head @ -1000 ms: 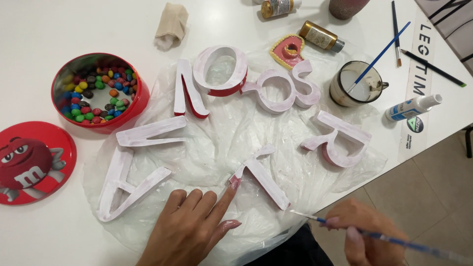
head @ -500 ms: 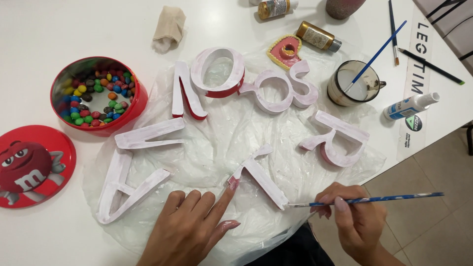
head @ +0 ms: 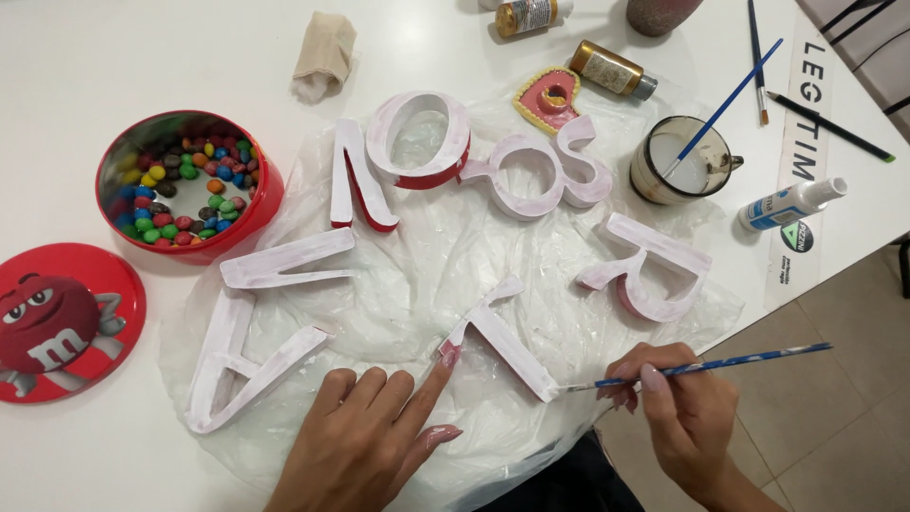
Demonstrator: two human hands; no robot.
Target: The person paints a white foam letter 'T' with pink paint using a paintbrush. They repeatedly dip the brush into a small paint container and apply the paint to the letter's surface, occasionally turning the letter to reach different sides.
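T-shaped block letter, red core under a streaky white coat, lies flat on crinkled clear plastic sheet over the white counter. Left hand: fingers spread, index tip pressing the letter's near arm. Right hand: closed around a thin blue-speckled paintbrush, bristles touching the letter's stem end. Beyond the left hand, a large A-shaped letter; beyond the right, an R-shaped letter and a glass mug.
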